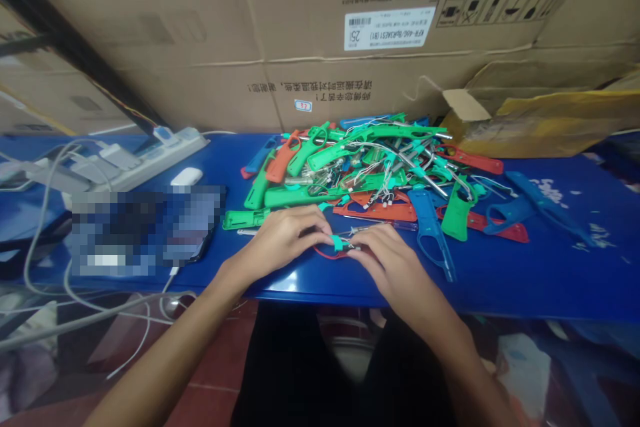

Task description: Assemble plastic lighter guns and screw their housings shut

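My left hand [285,239] pinches one end of a small green lighter part [340,243] between thumb and fingers, just above the near edge of the table. At its other end, thin dark and silvery bits show where my right hand [387,259] has its fingertips closed on it. A red loop [327,253] hangs just under the part; whether it is joined to it I cannot tell. Right beyond my hands lies a heap of lighter pieces: a green casing half [300,197], a red casing half [380,211], metal tubes and white wires [383,180].
Blue casing pieces [433,233] lie to the right on the blue table [500,280]. Phones, blurred out [195,220], a white earbud case [187,177] and a power strip [145,163] with cables occupy the left. A large cardboard box [300,33] rises behind the heap.
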The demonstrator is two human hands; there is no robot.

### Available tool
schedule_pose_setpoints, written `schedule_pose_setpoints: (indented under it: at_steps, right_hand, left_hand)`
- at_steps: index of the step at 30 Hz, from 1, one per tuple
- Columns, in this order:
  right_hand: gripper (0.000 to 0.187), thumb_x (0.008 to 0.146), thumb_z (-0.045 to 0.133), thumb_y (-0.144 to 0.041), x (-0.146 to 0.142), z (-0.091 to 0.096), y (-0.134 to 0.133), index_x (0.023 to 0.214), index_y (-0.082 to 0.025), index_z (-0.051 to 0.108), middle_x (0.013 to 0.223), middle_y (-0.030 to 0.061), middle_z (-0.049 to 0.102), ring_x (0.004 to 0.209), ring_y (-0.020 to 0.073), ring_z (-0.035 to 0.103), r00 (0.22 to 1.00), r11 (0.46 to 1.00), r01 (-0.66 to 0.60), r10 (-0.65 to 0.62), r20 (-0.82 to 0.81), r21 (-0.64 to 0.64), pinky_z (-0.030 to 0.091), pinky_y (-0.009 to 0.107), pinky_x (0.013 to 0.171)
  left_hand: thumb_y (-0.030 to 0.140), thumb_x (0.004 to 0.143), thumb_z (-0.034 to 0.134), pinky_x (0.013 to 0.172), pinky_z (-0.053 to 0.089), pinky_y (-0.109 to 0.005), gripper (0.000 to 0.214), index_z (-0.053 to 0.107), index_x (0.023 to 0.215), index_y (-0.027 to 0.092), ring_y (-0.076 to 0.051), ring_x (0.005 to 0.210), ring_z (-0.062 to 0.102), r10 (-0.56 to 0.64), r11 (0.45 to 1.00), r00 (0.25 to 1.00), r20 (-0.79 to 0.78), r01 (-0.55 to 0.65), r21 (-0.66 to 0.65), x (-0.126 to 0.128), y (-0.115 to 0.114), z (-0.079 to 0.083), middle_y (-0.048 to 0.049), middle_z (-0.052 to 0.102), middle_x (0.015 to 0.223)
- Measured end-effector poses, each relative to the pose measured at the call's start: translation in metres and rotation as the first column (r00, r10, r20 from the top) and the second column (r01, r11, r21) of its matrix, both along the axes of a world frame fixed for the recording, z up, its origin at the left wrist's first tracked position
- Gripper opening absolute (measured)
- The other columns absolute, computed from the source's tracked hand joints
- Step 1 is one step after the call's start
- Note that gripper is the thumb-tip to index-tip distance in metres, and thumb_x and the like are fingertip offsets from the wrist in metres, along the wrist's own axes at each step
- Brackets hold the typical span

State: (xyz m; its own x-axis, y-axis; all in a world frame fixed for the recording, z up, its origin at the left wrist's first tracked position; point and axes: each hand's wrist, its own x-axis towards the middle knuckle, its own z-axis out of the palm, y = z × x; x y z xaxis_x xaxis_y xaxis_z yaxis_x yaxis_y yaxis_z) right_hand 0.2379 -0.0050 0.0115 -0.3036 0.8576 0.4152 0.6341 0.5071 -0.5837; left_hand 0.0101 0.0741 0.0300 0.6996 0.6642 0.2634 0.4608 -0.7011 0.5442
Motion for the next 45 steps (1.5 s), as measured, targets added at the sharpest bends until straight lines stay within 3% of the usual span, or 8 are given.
schedule_pose_setpoints:
  at_steps: [22, 34, 40, 45]
  right_hand:
    - [0.01, 0.1, 0.062, -0.02, 0.0014, 0.0012, -0.005, 0.103, -0.021, 0.071, 0.095, 0.0035, 0.075, 0.09, 0.0173, 0.066, 0.993, 0.984, 0.11, -0.104, -0.054, 0.138, 0.054, 0.031, 0.083]
    - [0.008, 0.1, 0.064, -0.023, 0.0009, 0.0041, -0.0053, 0.101, -0.022, 0.072, 0.094, 0.0023, 0.074, 0.09, 0.0171, 0.066, 0.998, 0.994, 0.066, -0.064, -0.02, 0.089, 0.053, 0.031, 0.083]
    - [0.015, 0.101, 0.061, -0.021, 0.004, 0.0032, -0.0024, 0.094, -0.022, 0.074, 0.094, 0.0002, 0.078, 0.092, 0.0184, 0.066, 1.0, 0.997, -0.013, 0.011, 0.021, 0.081, 0.051, 0.036, 0.09]
    - [0.016, 0.101, 0.06, -0.019, 0.0062, -0.0002, -0.0044, 0.099, -0.023, 0.076, 0.099, 0.0005, 0.079, 0.096, 0.0191, 0.069, 0.999, 0.995, -0.032, 0.03, 0.025, 0.092, 0.053, 0.039, 0.091]
  left_hand:
    - [0.035, 0.098, 0.068, 0.08, 0.037, -0.035, 0.015, 0.072, 0.091, 0.022, -0.018, 0.087, 0.059, -0.045, 0.99, 0.998, 0.046, 0.039, 0.138, -0.0002, -0.0026, -0.001, 0.0, 0.073, 0.094]
    - [0.035, 0.098, 0.069, 0.08, 0.035, -0.035, 0.015, 0.072, 0.091, 0.023, -0.018, 0.086, 0.058, -0.033, 0.991, 0.999, 0.007, 0.032, 0.127, -0.0028, -0.0035, -0.0032, 0.001, 0.073, 0.093]
    - [0.036, 0.098, 0.068, 0.078, 0.035, -0.034, 0.016, 0.073, 0.09, 0.022, -0.018, 0.085, 0.057, -0.042, 0.99, 0.999, -0.004, 0.042, 0.138, -0.0031, -0.004, -0.0038, 0.0002, 0.073, 0.092]
    - [0.037, 0.098, 0.068, 0.078, 0.035, -0.034, 0.018, 0.074, 0.091, 0.023, -0.019, 0.085, 0.058, -0.044, 0.991, 0.999, -0.017, 0.045, 0.129, -0.0037, -0.0032, -0.0041, -0.0003, 0.073, 0.093]
